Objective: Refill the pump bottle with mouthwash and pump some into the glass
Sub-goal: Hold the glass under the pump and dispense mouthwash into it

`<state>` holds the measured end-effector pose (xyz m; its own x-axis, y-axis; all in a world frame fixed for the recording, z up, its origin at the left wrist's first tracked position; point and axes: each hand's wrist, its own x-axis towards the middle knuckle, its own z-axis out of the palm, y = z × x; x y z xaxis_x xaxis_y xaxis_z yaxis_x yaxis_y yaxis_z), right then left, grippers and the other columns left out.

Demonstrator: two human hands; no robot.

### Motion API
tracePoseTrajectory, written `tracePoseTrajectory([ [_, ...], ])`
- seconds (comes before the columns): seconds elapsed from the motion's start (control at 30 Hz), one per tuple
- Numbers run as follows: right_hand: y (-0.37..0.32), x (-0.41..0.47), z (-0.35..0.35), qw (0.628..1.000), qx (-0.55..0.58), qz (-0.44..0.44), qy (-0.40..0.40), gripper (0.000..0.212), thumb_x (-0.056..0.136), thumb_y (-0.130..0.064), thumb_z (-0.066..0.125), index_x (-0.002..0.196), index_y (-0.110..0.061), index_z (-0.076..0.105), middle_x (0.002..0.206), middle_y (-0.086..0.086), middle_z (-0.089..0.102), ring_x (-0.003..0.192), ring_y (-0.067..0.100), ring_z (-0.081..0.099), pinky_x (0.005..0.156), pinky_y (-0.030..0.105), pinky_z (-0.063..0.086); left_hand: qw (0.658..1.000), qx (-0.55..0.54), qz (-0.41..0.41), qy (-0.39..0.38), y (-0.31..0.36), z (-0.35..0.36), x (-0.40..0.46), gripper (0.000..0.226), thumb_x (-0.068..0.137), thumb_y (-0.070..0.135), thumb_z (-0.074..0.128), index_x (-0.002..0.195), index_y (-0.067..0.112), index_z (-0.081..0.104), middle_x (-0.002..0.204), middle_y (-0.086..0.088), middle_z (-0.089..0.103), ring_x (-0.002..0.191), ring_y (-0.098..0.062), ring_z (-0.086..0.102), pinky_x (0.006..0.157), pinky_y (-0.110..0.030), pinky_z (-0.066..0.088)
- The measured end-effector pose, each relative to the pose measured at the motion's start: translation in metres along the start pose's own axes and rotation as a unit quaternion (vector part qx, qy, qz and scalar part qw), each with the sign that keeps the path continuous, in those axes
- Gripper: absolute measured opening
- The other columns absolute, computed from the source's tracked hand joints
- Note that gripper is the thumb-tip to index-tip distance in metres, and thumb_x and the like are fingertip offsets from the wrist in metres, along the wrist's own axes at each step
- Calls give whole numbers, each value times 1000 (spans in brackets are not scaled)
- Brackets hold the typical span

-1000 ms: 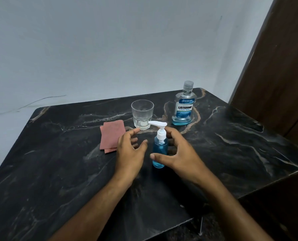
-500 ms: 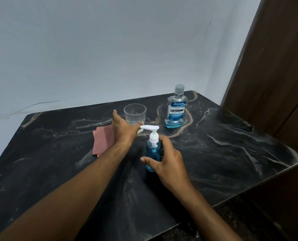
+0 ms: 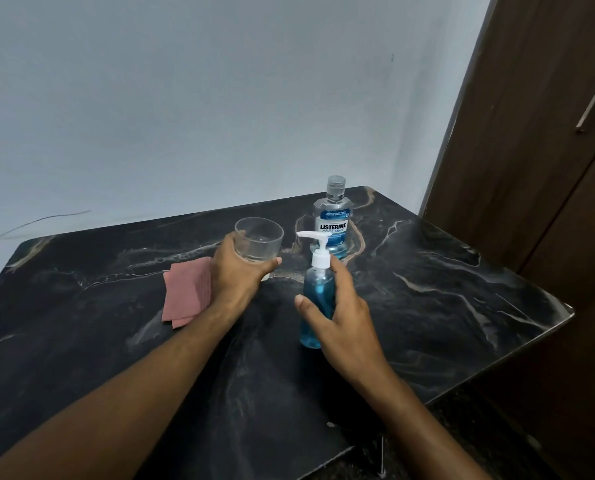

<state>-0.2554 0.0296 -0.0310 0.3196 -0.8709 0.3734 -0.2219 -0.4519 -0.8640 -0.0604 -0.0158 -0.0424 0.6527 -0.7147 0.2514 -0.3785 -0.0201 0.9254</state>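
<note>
Gleaming black marble table (image 3: 427, 306) against pale wall (image 3: 185, 98), left grip (image 3: 237, 275) round glass (image 3: 259, 242), right grip (image 3: 344, 323) round pump bottle (image 3: 317, 292).

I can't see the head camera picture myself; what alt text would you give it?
A person's left hand grips a clear glass while the right hand holds a pump bottle of blue liquid on a black marble table. Behind them stands a capped Listerine bottle; a folded pink cloth lies to the left.

Glass (image 3: 259, 242) base hidden behind left hand (image 3: 235, 277), pink cloth (image 3: 185, 292) partly covered by forearm
</note>
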Motion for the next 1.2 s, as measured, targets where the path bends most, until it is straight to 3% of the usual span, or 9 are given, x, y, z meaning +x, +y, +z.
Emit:
tracePoseTrajectory([
  [0.13, 1, 4, -10, 999, 12, -25, 18, 97, 81, -14, 70, 151, -58, 18, 101, -24, 67, 82, 8, 69, 72, 17, 56, 997, -21, 56, -46, 10, -24, -35, 72, 64, 25, 97, 125, 29, 59, 111, 11, 69, 100, -8, 68, 70, -6, 49],
  [0.2, 0, 7, -14, 999, 21, -36, 8, 106, 75, -8, 69, 150, -62, 17, 106, -23, 67, 75, 12, 68, 64, 18, 56, 993, -5, 80, -82, 13, -37, -55, 84, 63, 26, 96, 137, 29, 56, 119, 11, 68, 105, -7, 67, 78, -15, 56],
  [0.3, -3, 9, -19, 998, 19, -51, -10, 106, 69, -7, 67, 149, -60, 23, 115, -10, 68, 64, 22, 66, 58, 29, 61, 986, 31, 117, -115, 14, -52, -80, 95, 60, 25, 95, 145, 31, 50, 126, 10, 64, 114, -10, 64, 92, -30, 58],
  [0.47, -6, 6, -25, 999, -18, -43, -22, 99, 66, -11, 67, 144, -61, 31, 97, 5, 70, 63, 30, 63, 55, 45, 61, 984, 19, 122, -126, 11, -54, -94, 91, 56, 23, 87, 139, 35, 52, 126, 14, 65, 118, -7, 62, 98, -36, 57],
  [0.6, -7, 2, -30, 996, -56, -50, -44, 109, 66, -9, 68, 145, -68, 20, 86, -6, 70, 49, 14, 56, 49, 27, 56, 986, 13, 122, -111, 5, -49, -94, 89, 48, 34, 78, 134, 35, 54, 120, 14, 66, 116, -10, 63, 97, -41, 56],
  [0.77, -6, -2, -30, 992, -93, -60, -57, 101, 65, -18, 69, 143, -66, 28, 103, -20, 68, 67, 14, 66, 63, 31, 60, 981, 47, 166, -94, -4, -45, -98, 92, 48, 41, 73, 137, 29, 53, 128, 14, 59, 123, -12, 57, 103, -39, 52],
  [0.9, -5, -4, -25, 992, -82, -84, -40, 89, 68, -32, 65, 143, -62, 28, 106, -36, 60, 73, 8, 69, 63, 19, 57, 976, 67, 190, -78, -7, -42, -100, 92, 49, 43, 70, 138, 26, 53, 128, 12, 57, 121, -13, 56, 103, -32, 50],
  [1.0, -1, -3, -24, 988, -119, -87, -44, 105, 70, -19, 70, 150, -62, 17, 98, -31, 64, 75, 7, 69, 65, 17, 57, 979, 64, 181, -74, -8, -44, -99, 93, 49, 43, 70, 138, 26, 52, 129, 10, 58, 123, -15, 56, 104, -36, 50],
  [1.2, 2, -1, -26, 983, -135, -97, -75, 94, 71, -17, 69, 145, -59, 29, 102, -20, 62, 76, 8, 65, 63, 20, 54, 982, 62, 161, -80, -8, -46, -98, 93, 49, 45, 70, 138, 28, 52, 126, 12, 58, 120, -12, 56, 100, -33, 51],
])
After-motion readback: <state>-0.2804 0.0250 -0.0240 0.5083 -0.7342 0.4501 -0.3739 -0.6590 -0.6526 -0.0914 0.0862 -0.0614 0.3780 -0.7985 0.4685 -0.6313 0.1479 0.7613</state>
